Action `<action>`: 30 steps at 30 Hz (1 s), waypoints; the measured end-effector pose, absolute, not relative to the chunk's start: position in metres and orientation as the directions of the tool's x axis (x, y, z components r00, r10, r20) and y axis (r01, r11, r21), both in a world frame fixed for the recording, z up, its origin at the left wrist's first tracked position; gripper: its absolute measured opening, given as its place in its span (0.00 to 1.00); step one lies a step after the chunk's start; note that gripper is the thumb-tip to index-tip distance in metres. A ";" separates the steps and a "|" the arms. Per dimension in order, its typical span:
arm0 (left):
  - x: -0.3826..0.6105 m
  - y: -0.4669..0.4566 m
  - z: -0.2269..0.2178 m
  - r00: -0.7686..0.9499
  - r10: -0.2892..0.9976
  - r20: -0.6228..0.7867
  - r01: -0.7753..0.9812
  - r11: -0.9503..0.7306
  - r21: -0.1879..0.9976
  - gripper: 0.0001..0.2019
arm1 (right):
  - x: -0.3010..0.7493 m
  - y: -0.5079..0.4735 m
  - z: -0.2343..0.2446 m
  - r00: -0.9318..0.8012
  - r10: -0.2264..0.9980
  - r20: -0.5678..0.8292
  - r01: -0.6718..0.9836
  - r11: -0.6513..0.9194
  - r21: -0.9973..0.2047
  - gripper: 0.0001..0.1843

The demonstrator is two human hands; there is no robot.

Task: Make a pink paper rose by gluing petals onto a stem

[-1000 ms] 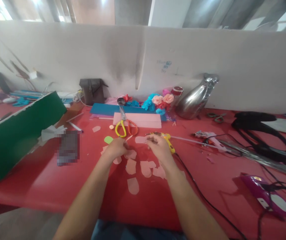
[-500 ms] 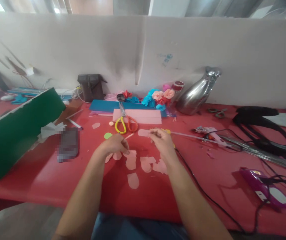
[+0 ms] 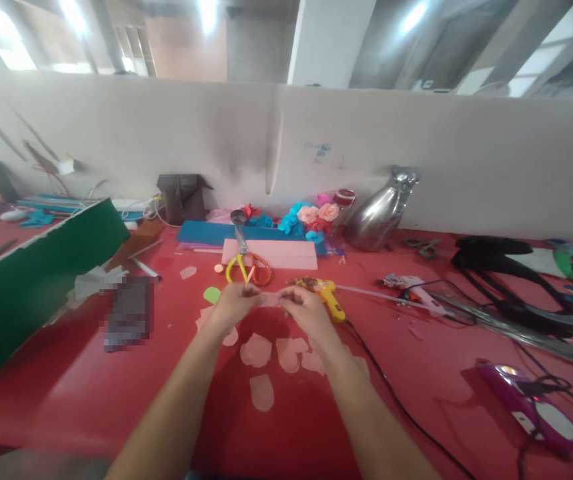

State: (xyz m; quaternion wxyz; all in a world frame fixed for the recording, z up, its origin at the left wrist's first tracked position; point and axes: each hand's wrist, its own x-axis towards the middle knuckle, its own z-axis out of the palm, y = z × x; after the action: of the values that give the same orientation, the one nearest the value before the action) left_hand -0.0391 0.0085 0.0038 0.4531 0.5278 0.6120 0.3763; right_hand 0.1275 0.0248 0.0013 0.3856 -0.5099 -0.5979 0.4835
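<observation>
My left hand (image 3: pixel 233 305) and my right hand (image 3: pixel 303 310) meet over the red table (image 3: pixel 91 373), fingers pinched together. Between them they hold a small pink paper petal (image 3: pixel 269 300), and a thin stick (image 3: pixel 249 275) pokes up from my left fingers. Several loose pink petals (image 3: pixel 256 350) lie on the table just below my hands. A yellow glue gun (image 3: pixel 327 294) rests right behind my right hand. Scissors (image 3: pixel 243 257) with yellow and orange handles lie behind my left hand on a pink sheet (image 3: pixel 286 255).
A green board (image 3: pixel 31 280) leans at the left. Paper flowers (image 3: pixel 311 219), a silver vase (image 3: pixel 379 212) and a dark pouch (image 3: pixel 182 199) line the back wall. Black cables (image 3: pixel 511 293), a second glue gun (image 3: pixel 416 287) and a purple device (image 3: pixel 531 403) crowd the right side.
My hands have come together; the right hand brought the pink petal over to the stick in my left hand. The camera has tilted, so the table sits lower in view.
</observation>
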 end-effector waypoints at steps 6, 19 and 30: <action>-0.040 0.012 -0.009 -0.015 0.993 -0.115 0.376 0.112 0.920 0.07 | 0.154 0.030 0.013 -0.138 0.988 0.072 0.460 0.129 -0.878 0.09; -0.037 0.017 -0.011 -0.051 0.994 -0.101 0.770 0.103 0.630 0.04 | 0.212 0.057 -0.005 0.117 0.989 -0.094 0.859 -0.149 -0.490 0.13; -0.041 0.018 -0.014 -0.065 0.995 -0.081 0.707 0.103 0.700 0.11 | 0.203 0.048 0.020 -0.002 0.969 -0.247 0.360 -0.230 -0.904 0.14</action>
State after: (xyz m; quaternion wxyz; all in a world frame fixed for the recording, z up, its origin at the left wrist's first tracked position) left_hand -0.0408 0.0185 -0.0138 0.2866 0.6207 0.6853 0.2509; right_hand 0.2029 0.0476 0.0203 0.3242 -0.6276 -0.5293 0.4700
